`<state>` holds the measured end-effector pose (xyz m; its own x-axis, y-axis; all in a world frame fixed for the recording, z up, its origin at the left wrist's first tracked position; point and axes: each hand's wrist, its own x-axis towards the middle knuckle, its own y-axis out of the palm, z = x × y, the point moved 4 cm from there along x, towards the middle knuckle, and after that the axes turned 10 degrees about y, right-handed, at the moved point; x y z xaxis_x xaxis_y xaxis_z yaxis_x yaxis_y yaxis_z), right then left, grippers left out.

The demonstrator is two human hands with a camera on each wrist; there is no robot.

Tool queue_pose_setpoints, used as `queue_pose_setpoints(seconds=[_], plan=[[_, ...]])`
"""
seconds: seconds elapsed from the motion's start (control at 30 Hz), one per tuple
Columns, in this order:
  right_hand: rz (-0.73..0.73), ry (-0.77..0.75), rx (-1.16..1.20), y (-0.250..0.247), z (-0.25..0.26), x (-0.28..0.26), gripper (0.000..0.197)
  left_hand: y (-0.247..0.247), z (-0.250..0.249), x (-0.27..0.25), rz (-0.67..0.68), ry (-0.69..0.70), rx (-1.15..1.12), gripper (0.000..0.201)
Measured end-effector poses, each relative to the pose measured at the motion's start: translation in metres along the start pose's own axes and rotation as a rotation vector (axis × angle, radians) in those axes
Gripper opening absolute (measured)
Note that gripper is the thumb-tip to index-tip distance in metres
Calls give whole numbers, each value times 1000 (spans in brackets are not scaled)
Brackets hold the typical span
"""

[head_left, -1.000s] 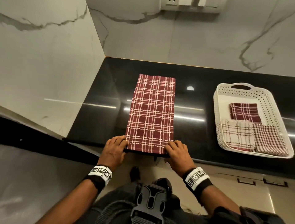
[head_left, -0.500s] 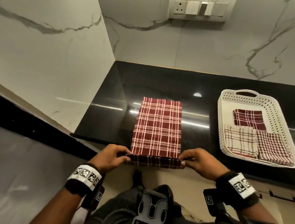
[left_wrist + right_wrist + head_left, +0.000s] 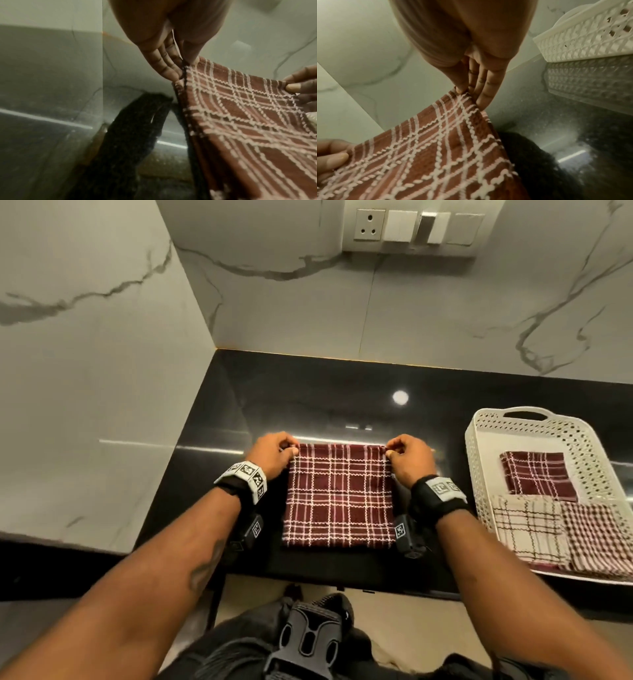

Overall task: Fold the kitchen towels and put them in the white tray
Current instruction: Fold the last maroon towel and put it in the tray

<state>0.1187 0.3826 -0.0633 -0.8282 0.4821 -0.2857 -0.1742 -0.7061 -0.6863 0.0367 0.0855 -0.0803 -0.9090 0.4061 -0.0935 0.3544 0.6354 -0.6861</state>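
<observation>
A maroon plaid kitchen towel (image 3: 339, 494) lies folded into a near square on the black counter (image 3: 219, 460). My left hand (image 3: 274, 451) pinches its far left corner, thumb against fingers (image 3: 171, 67). My right hand (image 3: 407, 453) pinches the far right corner (image 3: 464, 92). The towel (image 3: 248, 121) (image 3: 428, 155) is doubled over, its top layer held just above the lower one at the far edge. The white perforated tray (image 3: 486, 467) (image 3: 583, 33) stands to the right and holds three folded towels: a maroon one (image 3: 536, 474), a cream plaid one (image 3: 527, 529) and a red checked one (image 3: 599, 535).
Marble walls close the counter on the left (image 3: 85, 405) and behind (image 3: 376, 313). A socket and switch plate (image 3: 414, 229) sits high on the back wall. The counter's front edge (image 3: 342, 580) runs just below the towel.
Both hands lifted the towel's near edge and carried it away from me to the far edge, folding the long strip in half. The view tilted up toward the wall.
</observation>
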Motion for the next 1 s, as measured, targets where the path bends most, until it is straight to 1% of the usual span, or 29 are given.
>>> queue_pose_setpoints(seconds=[0.07, 0.13, 0.2, 0.3, 0.4, 0.57, 0.63, 0.73, 0.8, 0.83, 0.87, 0.9, 0.93, 0.97, 1.0], plan=[[-6, 38, -45, 11, -2, 12, 12, 8, 8, 13, 16, -30, 11, 4], [-23, 82, -77, 20, -8, 23, 13, 14, 13, 27, 17, -24, 37, 8], [-27, 97, -124, 27, -13, 26, 15, 18, 13, 32, 12, -11, 50, 8], [-46, 85, -163, 33, -17, 28, 14, 22, 18, 36, -14, -2, 89, 3], [-64, 63, -183, 33, -17, 29, 13, 22, 15, 37, -6, 32, 128, 3], [-80, 58, -202, 30, -14, 28, 9, 23, 12, 43, 72, 31, 191, 6], [-78, 58, -217, 29, -13, 30, 9, 24, 7, 46, 103, 31, 252, 9], [-47, 76, -237, 29, -12, 33, 9, 22, -2, 47, 106, 17, 298, 15], [-44, 67, -310, 29, -9, 29, 14, 23, -9, 41, 73, 11, 344, 26], [-66, 26, -389, 29, -3, 24, 20, 23, -15, 37, 33, 57, 422, 33], [-91, -36, -462, 33, 5, 17, 28, 26, -21, 33, -6, 153, 520, 38], [-93, -114, -478, 37, 13, 6, 33, 31, -32, 26, -21, 283, 604, 42], [-41, -188, -463, 45, 21, -6, 39, 41, -41, 18, 22, 415, 658, 47], [66, -244, -458, 58, 26, -20, 47, 54, -44, 9, 121, 518, 700, 53], [205, -269, -502, 75, 24, -33, 59, 68, -43, 1, 245, 574, 745, 59]])
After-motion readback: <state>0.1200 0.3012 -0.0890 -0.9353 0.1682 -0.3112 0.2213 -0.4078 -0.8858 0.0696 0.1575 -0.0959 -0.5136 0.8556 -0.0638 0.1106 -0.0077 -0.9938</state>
